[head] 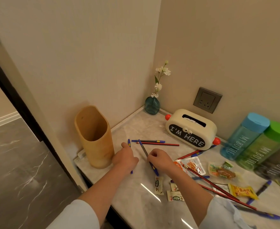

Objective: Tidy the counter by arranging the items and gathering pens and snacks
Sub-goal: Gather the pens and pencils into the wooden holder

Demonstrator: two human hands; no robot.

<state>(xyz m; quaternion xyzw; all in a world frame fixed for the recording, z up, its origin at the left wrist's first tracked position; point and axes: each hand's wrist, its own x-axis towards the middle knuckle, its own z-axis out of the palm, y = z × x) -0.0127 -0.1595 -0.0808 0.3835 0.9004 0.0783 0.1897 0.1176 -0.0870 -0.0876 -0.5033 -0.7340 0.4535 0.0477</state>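
Fingers (152, 154) of the right hand (161, 160) curl down and pinch a grey pen (144, 150) near its middle. It lies aslant on the counter (132, 195), its blue clip end poking out below the palm. The left hand (125, 158) lies over a blue pen (129, 142) whose two ends show beyond the knuckles and the wrist. The back of that hand hides its fingers, so I cannot tell whether they grip the pen or only rest on it.

On the marble counter the biggest piece is the bamboo holder (94, 138), upright by the left wall, just beside the left hand. What shows of its inside looks empty. Three bottles (245, 136) stand close together along the right wall. A tissue box (191, 129) lettered "I'M HERE" sits at the back, and a small teal vase (152, 105) fills the corner.

Snack packets (192, 166) lie scattered to the right of the right hand, mixed up with long red pencils (210, 182). Smaller white sachets (159, 185) lie near the front edge. One more pen and pencil pair (152, 142) lies side by side just beyond the hands.

By my reading the tidying is only starting. No pen appears to stand in the holder, the snacks are not yet gathered, and most pens and pencils are left to collect.
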